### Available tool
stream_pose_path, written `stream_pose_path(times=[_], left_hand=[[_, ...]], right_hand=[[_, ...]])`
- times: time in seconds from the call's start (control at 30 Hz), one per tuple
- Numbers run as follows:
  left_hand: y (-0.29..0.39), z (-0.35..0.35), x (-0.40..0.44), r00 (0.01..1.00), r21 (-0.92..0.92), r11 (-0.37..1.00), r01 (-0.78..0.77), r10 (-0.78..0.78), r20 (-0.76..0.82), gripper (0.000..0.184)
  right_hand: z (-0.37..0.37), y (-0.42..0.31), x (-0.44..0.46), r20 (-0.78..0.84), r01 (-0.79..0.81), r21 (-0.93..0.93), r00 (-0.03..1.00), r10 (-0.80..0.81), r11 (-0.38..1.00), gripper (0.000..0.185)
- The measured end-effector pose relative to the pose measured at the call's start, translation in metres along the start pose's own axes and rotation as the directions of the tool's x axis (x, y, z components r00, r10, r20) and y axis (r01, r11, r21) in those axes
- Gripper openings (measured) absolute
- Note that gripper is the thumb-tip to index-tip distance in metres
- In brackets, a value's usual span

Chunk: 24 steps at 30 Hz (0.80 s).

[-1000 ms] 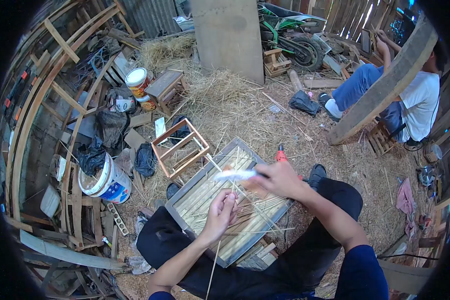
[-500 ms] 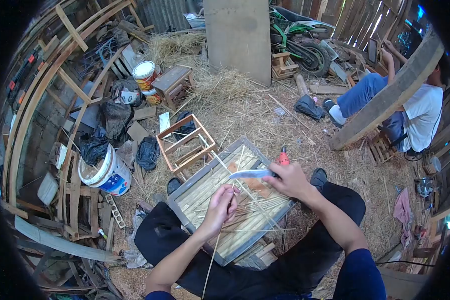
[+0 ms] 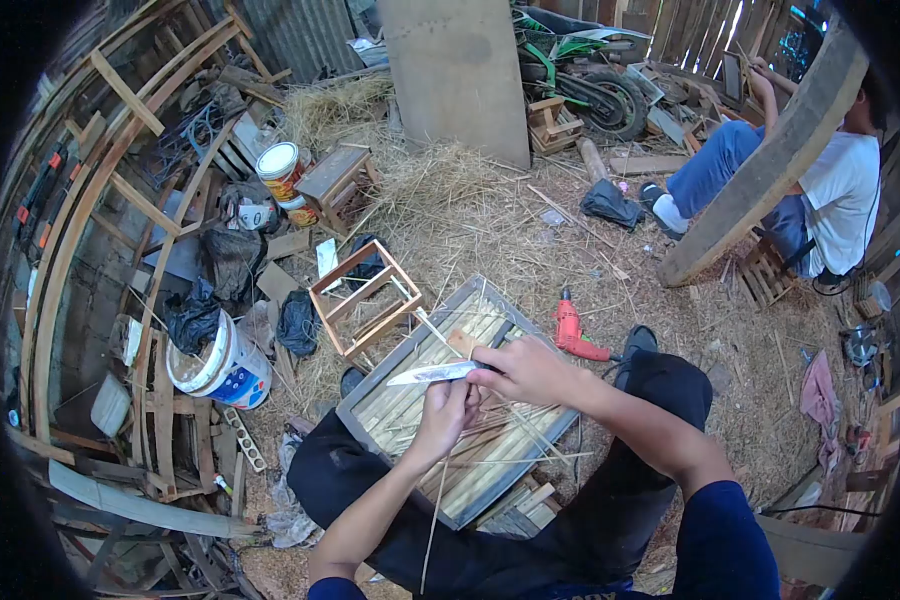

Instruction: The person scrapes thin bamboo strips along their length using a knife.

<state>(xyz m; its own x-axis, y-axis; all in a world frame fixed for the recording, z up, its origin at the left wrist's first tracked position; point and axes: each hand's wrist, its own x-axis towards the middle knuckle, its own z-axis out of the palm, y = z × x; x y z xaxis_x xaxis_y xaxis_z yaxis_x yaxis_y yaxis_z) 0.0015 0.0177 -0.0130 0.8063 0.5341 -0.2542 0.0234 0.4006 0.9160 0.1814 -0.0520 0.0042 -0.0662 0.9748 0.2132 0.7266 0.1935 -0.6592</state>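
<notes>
My right hand [image 3: 525, 372] is closed around the handle of a knife [image 3: 432, 374], its blade pointing left just above my left hand. Pinched in my left hand [image 3: 447, 418] is a thin bamboo strip [image 3: 432, 525] whose tail hangs down past my leg. The blade lies close to the strip at my fingertips; whether it touches cannot be made out. Both hands are over a low slatted table [image 3: 395, 402] with a grey frame, between my knees. Several loose thin strips [image 3: 540, 425] lie across its top, partly covered by my hands and forearm.
A red power drill [image 3: 573, 332] lies on the straw-covered floor beyond the table's right side. An open wooden frame [image 3: 328, 322] stands at the table's far left, near a white bucket [image 3: 245, 378]. At right, a seated person [image 3: 840, 195] works behind a slanting post [image 3: 770, 165].
My right hand has moved left and slightly down, bringing the knife over my left hand. The drill now shows fully. The view has shifted a little.
</notes>
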Motion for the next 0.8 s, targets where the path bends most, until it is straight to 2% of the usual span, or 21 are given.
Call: stream_pose_path(times=[0.13, 0.23, 0.4, 0.5, 0.53, 0.6, 0.67, 0.7, 0.77, 0.8], left_hand=[[0.003, 0.015, 0.0, 0.993, -0.008, 0.997, -0.081, 0.08, -0.088, 0.02], [-0.003, 0.008, 0.0, 0.995, 0.127, 0.99, -0.066, 0.076, -0.071, 0.023], [-0.004, 0.006, -0.005, 0.991, 0.183, 0.981, -0.067, 0.087, -0.106, 0.024], [0.004, 0.009, -0.016, 0.992, 0.198, 0.977, -0.072, 0.092, -0.09, 0.025], [0.008, 0.01, -0.021, 0.993, 0.199, 0.977, -0.073, 0.09, -0.076, 0.025], [0.005, 0.018, -0.036, 0.995, 0.248, 0.963, -0.102, 0.099, 0.028, 0.024], [0.001, 0.021, -0.044, 0.991, 0.229, 0.966, -0.117, 0.098, 0.091, 0.023], [0.002, 0.016, -0.042, 0.995, 0.22, 0.971, -0.096, 0.086, 0.051, 0.023], [0.001, 0.0, -0.038, 0.998, 0.189, 0.981, -0.043, 0.051, -0.036, 0.022], [0.001, -0.007, -0.037, 0.998, 0.106, 0.994, -0.014, 0.02, -0.06, 0.023]], right_hand=[[-0.008, 0.004, 0.002, -0.005, 0.04, -0.012, 0.999, -0.04, 0.999, 0.034], [-0.013, 0.004, -0.002, -0.027, 0.027, -0.064, 0.999, -0.029, 0.998, 0.033], [-0.018, 0.012, -0.012, -0.072, -0.026, -0.132, 0.997, 0.017, 0.991, 0.03], [-0.019, 0.029, -0.018, -0.152, -0.219, -0.097, 0.967, 0.203, 0.971, 0.036], [-0.034, 0.031, -0.016, -0.155, -0.405, -0.115, 0.909, 0.387, 0.907, 0.035], [-0.062, 0.058, -0.019, -0.308, -0.56, -0.058, 0.797, 0.519, 0.826, 0.036], [-0.073, 0.071, -0.034, -0.413, -0.537, -0.098, 0.788, 0.457, 0.838, 0.036], [-0.076, 0.073, -0.033, -0.456, -0.519, -0.123, 0.787, 0.416, 0.846, 0.037], [-0.061, 0.061, -0.041, -0.407, -0.484, -0.124, 0.821, 0.401, 0.866, 0.036], [-0.051, 0.055, -0.05, -0.383, -0.473, -0.117, 0.833, 0.4, 0.873, 0.036]])
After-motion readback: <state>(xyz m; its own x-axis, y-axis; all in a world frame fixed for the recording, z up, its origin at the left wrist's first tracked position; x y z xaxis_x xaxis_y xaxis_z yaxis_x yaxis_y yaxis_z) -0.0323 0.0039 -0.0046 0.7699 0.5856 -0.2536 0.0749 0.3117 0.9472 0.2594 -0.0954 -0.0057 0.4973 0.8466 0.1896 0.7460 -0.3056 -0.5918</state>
